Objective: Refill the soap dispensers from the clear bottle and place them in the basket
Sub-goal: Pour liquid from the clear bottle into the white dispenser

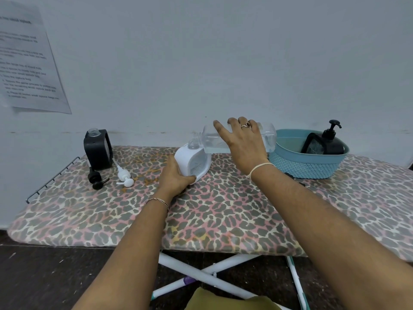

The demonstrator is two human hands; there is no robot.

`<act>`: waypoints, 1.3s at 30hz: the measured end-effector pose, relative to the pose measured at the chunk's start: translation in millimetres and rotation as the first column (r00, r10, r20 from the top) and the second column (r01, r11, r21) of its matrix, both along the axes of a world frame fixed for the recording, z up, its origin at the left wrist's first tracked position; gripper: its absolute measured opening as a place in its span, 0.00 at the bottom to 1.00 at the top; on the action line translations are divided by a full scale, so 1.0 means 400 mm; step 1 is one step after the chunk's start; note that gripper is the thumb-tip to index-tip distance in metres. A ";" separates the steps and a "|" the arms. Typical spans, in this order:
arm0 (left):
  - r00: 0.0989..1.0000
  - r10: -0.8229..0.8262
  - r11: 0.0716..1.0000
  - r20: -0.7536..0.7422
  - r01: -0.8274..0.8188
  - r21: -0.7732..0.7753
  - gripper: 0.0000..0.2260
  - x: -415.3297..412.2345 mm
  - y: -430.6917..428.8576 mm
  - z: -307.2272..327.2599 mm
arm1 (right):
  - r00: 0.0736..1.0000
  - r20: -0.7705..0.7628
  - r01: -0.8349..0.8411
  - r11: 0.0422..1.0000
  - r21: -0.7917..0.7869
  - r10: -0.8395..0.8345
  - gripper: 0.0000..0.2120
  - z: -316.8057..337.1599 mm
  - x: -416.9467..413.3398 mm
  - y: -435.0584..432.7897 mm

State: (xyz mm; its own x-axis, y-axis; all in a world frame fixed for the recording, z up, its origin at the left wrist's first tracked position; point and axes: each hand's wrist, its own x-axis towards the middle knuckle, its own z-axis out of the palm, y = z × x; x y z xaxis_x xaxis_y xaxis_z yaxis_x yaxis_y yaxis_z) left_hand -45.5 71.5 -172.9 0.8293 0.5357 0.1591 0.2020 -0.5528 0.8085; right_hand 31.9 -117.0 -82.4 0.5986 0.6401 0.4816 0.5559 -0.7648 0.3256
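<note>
My right hand (242,144) grips the clear bottle (212,139), held on its side with its neck over the open neck of a white soap dispenser (195,163). The dispenser is tilted back on the ironing board. My left hand (176,179) holds it at its lower left side. A black dispenser (98,148) without its pump stands at the far left. Its black pump (96,179) and a white pump (124,176) lie in front of it. Another black dispenser (330,140) with its pump on sits in the blue basket (301,164) at right.
The leopard-print ironing board (223,215) stands against a pale wall, with a wire rack (51,179) at its left end. A printed sheet (29,59) hangs on the wall at upper left. White board legs (207,274) and an olive cloth (225,300) show below.
</note>
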 end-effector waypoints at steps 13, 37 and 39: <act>1.000 -0.005 1.000 -0.010 0.004 -0.013 0.36 0.004 0.004 -0.004 | 1.000 0.007 -0.006 1.000 0.004 0.006 0.44 0.003 0.002 -0.001; 1.000 -0.016 1.000 -0.008 0.016 -0.007 0.36 0.008 0.008 -0.007 | 1.000 -0.030 0.008 0.990 0.140 -0.004 0.41 -0.036 0.012 -0.009; 1.000 -0.016 1.000 -0.005 0.016 -0.016 0.36 0.008 0.008 -0.006 | 0.997 -0.075 0.025 0.983 0.181 -0.011 0.41 -0.049 0.015 -0.013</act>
